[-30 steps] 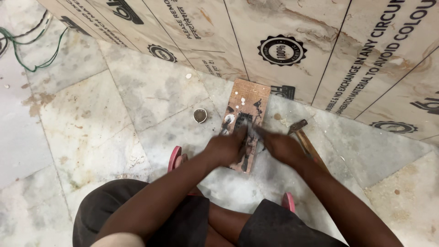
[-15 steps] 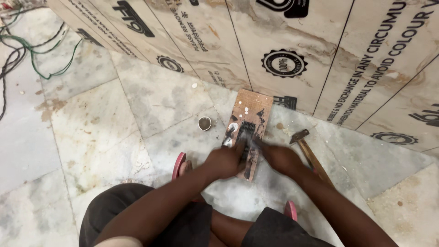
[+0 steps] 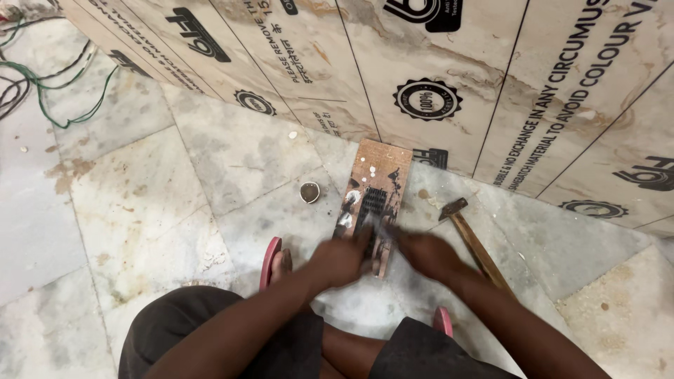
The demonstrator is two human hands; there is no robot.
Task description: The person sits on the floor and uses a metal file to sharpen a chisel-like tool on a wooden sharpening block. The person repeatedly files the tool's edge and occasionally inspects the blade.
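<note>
A narrow wooden board (image 3: 379, 175) lies on the marble floor, stained with dark and white marks. On it rests a small dark ribbed object (image 3: 375, 205). My left hand (image 3: 342, 257) and my right hand (image 3: 430, 254) meet at the board's near end, both blurred by motion. Their fingers close around something dark on the board; what it is cannot be made out.
A hammer (image 3: 472, 237) with a wooden handle lies right of the board. A small round cap (image 3: 309, 192) sits to its left. Printed tile panels (image 3: 449, 84) lean along the wall. Wires (image 3: 42, 84) trail at far left. Pink slippers (image 3: 270, 261) are on my feet.
The view has shifted slightly. Both hands have slid toward me along the board and are now blurred by quick motion; the ribbed object is more exposed.
</note>
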